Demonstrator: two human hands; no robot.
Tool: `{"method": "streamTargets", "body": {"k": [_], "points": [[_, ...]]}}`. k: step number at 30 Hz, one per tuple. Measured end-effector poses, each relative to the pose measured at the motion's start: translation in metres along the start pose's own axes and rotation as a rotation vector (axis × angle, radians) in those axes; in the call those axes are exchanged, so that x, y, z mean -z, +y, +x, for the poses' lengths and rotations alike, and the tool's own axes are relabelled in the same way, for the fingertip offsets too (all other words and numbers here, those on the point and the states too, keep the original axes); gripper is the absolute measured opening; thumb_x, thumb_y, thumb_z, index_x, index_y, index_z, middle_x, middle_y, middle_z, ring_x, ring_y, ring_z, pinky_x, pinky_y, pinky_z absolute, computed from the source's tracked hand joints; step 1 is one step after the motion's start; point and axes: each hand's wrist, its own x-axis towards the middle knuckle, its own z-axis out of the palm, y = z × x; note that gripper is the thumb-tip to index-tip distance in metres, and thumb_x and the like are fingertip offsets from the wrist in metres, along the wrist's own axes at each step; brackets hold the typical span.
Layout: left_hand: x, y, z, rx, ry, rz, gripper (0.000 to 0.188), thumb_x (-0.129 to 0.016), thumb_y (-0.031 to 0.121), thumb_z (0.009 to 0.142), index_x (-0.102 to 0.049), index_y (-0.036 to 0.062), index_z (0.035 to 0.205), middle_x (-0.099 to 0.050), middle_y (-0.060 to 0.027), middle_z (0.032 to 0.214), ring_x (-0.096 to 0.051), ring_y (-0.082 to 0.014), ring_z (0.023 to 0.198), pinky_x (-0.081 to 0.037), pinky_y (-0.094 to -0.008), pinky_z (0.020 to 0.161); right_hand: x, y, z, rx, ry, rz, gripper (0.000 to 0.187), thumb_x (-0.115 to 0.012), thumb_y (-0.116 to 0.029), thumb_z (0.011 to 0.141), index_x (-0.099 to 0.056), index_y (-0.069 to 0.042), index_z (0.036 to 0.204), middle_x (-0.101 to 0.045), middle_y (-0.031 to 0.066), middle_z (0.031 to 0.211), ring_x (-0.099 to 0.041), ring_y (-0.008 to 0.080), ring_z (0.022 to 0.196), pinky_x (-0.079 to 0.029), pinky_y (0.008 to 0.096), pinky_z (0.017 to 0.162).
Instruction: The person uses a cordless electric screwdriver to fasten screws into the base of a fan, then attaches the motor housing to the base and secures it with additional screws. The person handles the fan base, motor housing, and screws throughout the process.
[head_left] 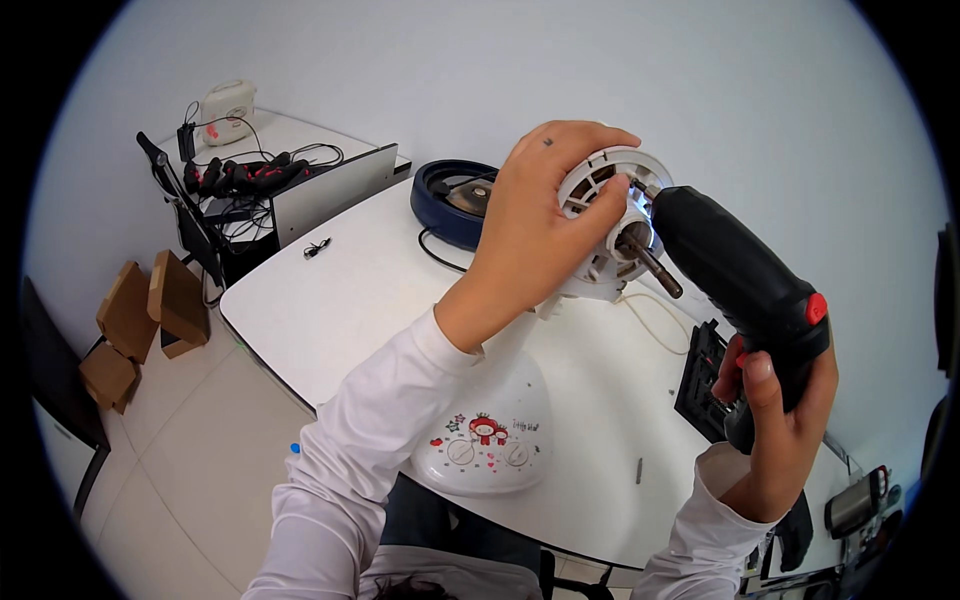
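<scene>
My left hand (540,205) is wrapped around the white fan motor housing (608,160), its thumb across the slotted front. A bare metal shaft (660,272) sticks out of the housing's middle. In my right hand (785,425) is a black electric screwdriver (735,260) with red buttons, gripped by its handle. The tool's tip meets the housing near its upper rim, beside my left thumb; the exact contact is hard to make out. Below the housing stands the white fan base (490,465), with cartoon figures and two round knobs.
A dark blue round appliance (425,205) sits at the table's back. A black tool tray (703,375) and a small metal bit (639,470) lie on the right, and a small black cable (316,248) on the left. Cardboard boxes (180,305) stand on the floor.
</scene>
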Motion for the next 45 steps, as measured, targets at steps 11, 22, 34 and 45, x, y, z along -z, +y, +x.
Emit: {"method": "streamTargets", "body": {"k": [11,22,34,45], "points": [[0.0042,0.0029,-0.0005,-0.017,-0.023,0.006,0.025,-0.056,0.01,0.083,-0.06,0.0061,0.108,-0.057,-0.0067,0.103,-0.056,-0.0139,0.09,-0.044,-0.0252,0.08,0.002,-0.0067,-0.0004,-0.102,0.004,0.04,0.05,-0.066,-0.017,0.072,-0.048,0.006,0.113,-0.055,0.01,0.084,-0.052,0.0132,0.067,-0.042,0.0247,0.061],[0.0039,0.0011,-0.0005,-0.151,-0.023,0.091,0.023,-0.053,0.014,0.087,-0.059,0.0049,0.107,-0.057,-0.0087,0.105,-0.053,-0.0193,0.097,-0.04,-0.0294,0.087,0.0046,-0.0052,-0.0028,-0.085,-0.025,0.053,0.049,-0.065,-0.014,0.072,-0.048,0.007,0.113,-0.057,0.0115,0.087,-0.054,0.0135,0.066,-0.044,0.0247,0.061],[0.0059,0.0033,-0.0013,-0.046,-0.041,0.018,0.023,-0.052,0.017,0.088,-0.059,0.006,0.107,-0.058,-0.0071,0.101,-0.052,-0.0178,0.094,-0.037,-0.0304,0.088,0.0039,-0.0071,-0.0028,-0.083,-0.022,-0.014,0.05,-0.066,-0.02,0.073,-0.05,0.006,0.112,-0.058,0.0115,0.091,-0.054,0.015,0.072,-0.044,0.0259,0.067],[0.0074,0.0027,-0.0021,-0.045,-0.049,0.007,0.022,-0.053,0.016,0.089,-0.059,0.0053,0.107,-0.057,-0.0059,0.1,-0.054,-0.0123,0.084,-0.042,-0.0248,0.08,0.0038,-0.0067,-0.0048,-0.096,-0.017,-0.017,0.05,-0.066,-0.02,0.072,-0.049,0.006,0.112,-0.056,0.0119,0.095,-0.053,0.0155,0.076,-0.043,0.0265,0.071]]}}
